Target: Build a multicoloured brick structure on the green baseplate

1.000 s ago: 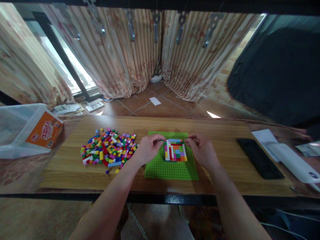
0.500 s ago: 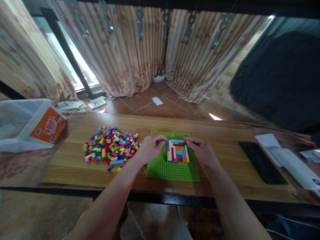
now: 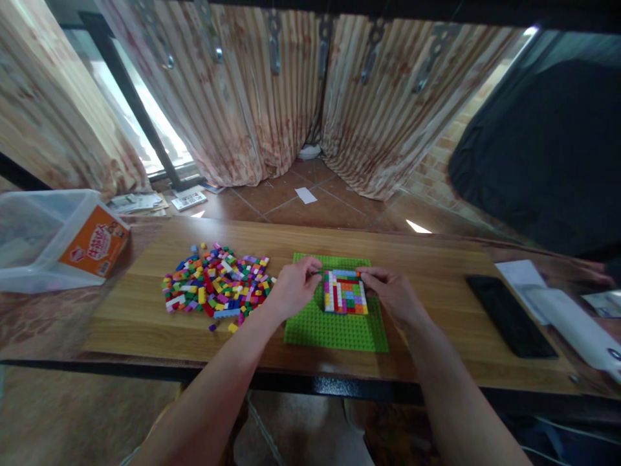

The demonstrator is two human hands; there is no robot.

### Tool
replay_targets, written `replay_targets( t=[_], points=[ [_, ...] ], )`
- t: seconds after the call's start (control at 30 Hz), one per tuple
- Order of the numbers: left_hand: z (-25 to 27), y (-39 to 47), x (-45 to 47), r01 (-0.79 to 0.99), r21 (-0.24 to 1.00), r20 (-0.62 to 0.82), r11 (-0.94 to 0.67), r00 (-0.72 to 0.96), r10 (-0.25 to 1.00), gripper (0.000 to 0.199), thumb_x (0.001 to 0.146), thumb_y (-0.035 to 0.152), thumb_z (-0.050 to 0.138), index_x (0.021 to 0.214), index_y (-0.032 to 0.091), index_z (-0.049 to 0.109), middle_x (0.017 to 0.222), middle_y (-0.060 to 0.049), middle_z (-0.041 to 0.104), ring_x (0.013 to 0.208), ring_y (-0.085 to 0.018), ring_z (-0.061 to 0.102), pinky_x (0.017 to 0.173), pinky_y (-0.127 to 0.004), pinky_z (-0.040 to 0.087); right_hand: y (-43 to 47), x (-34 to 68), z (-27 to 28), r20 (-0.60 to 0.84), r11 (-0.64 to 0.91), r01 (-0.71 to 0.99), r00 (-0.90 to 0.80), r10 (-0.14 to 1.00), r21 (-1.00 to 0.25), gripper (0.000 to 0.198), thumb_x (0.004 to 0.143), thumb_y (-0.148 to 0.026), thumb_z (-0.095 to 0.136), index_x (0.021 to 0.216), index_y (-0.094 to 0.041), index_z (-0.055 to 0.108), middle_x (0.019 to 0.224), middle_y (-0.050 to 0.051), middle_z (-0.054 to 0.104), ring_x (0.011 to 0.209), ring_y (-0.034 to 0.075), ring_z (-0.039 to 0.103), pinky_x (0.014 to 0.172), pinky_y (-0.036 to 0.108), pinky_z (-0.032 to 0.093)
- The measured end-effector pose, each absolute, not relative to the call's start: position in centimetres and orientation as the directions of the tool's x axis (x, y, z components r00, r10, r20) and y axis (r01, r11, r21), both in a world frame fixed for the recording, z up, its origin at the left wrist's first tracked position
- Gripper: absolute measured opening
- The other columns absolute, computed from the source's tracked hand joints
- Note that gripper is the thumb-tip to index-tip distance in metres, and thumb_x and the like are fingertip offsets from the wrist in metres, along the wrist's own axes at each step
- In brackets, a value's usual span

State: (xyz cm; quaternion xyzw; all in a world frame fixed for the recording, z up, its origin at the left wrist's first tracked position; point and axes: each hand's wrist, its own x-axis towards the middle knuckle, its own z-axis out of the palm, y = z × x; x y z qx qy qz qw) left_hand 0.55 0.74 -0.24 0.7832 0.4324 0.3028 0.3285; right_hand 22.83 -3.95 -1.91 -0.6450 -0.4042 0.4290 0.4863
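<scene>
A green studded baseplate [image 3: 310, 331] lies on the wooden table, bearing a squarish multicoloured block of building bricks [image 3: 347, 294]. My left hand [image 3: 295, 286] is over the plate's left side, thumb and finger pinched beside the block's far left corner. Something small and dark shows at those fingertips, too small to name. At the far right corner, my right hand [image 3: 392, 294] has its fingers closed at a small orange brick [image 3: 358, 274]; whether that brick is attached to the block I cannot tell. A light blue row runs along the block's far edge between the two hands.
Left of the plate spreads a pile of loose bricks [image 3: 218, 285]. A clear plastic bin [image 3: 43, 252] with an orange label stands at far left. Toward the right lie a black phone-like slab [image 3: 509, 316] and a white device [image 3: 575, 330]. Curtains [image 3: 262, 103] hang behind.
Both hands stay at the block's far corners with almost no movement. The left forefinger appears slightly raised. The view has shifted very slightly.
</scene>
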Motion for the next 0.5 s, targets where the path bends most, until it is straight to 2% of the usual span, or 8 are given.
replay_targets(
  t=[0.23,0.5],
  points=[
    [-0.27,0.64,0.99,0.478,0.764,0.219,-0.434,0.44,0.871,0.009,0.084,0.011,0.059,0.088,0.018,0.065,0.08,-0.001,0.071,0.074,-0.015,0.066,0.071,-0.027,0.052,-3.98,22.82,-2.3,-0.138,-0.181,0.129,0.282,0.949,-0.975,0.034,0.067,-0.045,0.075,0.087,-0.019,0.08,0.077,0.005,0.076,0.062,0.015,0.063,0.055,0.028,0.051],
    [-0.12,0.75,1.59,0.475,0.711,0.312,-0.519,0.448,0.838,0.019,0.089,0.011,0.054,0.094,0.018,0.071,0.095,-0.004,0.073,0.09,-0.017,0.068,0.087,-0.031,0.053,-4.25,22.63,-2.11,-0.149,-0.171,0.061,0.268,0.952,-0.983,0.039,0.066,-0.049,0.078,0.091,-0.019,0.079,0.083,0.005,0.077,0.07,0.017,0.067,0.065,0.03,0.053]
  ],
)
